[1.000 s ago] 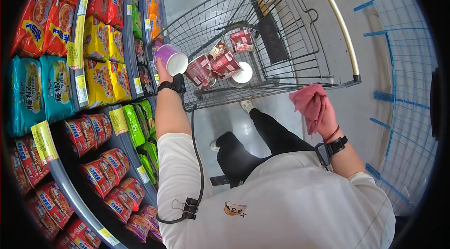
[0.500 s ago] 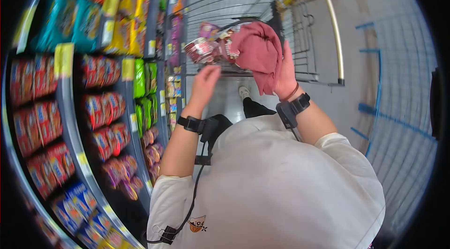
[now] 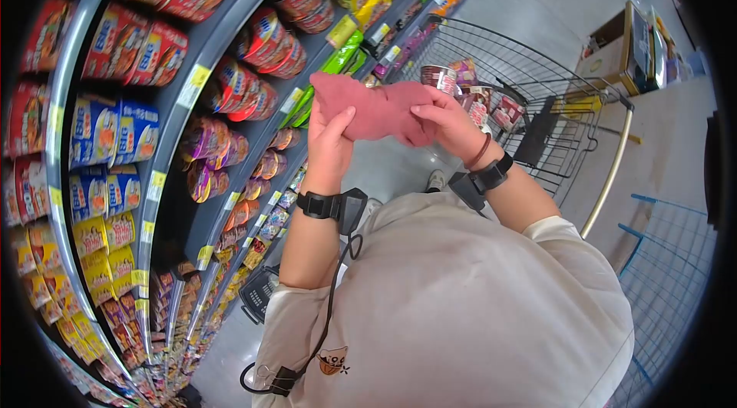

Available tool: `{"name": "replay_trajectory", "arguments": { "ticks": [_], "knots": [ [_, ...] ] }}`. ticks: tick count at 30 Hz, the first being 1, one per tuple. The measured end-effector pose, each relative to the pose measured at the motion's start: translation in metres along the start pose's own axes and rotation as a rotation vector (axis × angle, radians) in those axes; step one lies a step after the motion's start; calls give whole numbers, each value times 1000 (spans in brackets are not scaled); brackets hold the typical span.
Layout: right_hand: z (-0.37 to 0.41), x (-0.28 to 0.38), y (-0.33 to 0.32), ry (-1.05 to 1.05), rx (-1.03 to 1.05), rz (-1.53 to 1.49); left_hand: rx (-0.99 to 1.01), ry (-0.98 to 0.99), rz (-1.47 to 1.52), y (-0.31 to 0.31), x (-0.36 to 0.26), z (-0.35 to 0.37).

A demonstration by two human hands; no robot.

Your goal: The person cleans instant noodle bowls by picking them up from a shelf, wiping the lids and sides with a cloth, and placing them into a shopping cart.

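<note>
The cloth [image 3: 376,110] is showing a plain dusty rose-red, black bands [image 3: 316,205] are circling both wrists, and a thin red cord bracelet [image 3: 481,153] is sitting on the right one. The sweatshirt [image 3: 461,308] is showing off-white with 1 small brown-and-orange cartoon print [image 3: 332,360]. The grey shelves [image 3: 219,36] are carrying yellow price tags [image 3: 194,85] and packs [image 3: 153,51] in red, blue, yellow, purple and green, while the cart [image 3: 537,55] is showing dark wire with a cream handle [image 3: 610,178] beside a blue wire rack [image 3: 637,233].

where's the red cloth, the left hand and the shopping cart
red cloth [image 3: 376,110], head view, middle of the fabric between the hands
left hand [image 3: 330,145], head view, back of the hand
shopping cart [image 3: 572,143], head view, wire side wall
</note>
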State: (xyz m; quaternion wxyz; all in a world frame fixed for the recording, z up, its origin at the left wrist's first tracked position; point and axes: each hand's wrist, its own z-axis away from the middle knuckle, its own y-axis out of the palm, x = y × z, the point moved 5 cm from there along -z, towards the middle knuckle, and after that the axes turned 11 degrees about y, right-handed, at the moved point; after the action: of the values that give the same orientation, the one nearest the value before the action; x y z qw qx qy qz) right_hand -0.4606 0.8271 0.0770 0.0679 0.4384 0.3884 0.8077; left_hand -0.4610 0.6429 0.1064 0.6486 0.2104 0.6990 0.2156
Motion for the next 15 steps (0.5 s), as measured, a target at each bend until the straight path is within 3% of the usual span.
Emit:
{"name": "replay_trajectory", "arguments": {
  "ticks": [6, 8, 9, 11, 12, 13, 15],
  "knots": [
    [-28, -16, 67, 209, 341, -49, 119, -8, -11, -18, -59, 10],
    [-41, -26, 88, 280, 398, 16, -187, 106, -233, -48, -58, 10],
    [-51, -21, 92, 171, 282, 24, -195, 119, -233, -57, -53, 14],
    [-65, -18, 100, 57, 173, 38, -472, -41, -242, -84, -38, 33],
    [-73, -20, 101, 29, 163, 14, -291, -126, -59, -79, -33, 34],
    [-77, -22, 100, 2, 151, -12, -290, -121, -55, -78, -30, 36],
    [-81, -29, 106, 26, 174, 46, -82, -169, 121, -50, -29, 37]
  ]
}}
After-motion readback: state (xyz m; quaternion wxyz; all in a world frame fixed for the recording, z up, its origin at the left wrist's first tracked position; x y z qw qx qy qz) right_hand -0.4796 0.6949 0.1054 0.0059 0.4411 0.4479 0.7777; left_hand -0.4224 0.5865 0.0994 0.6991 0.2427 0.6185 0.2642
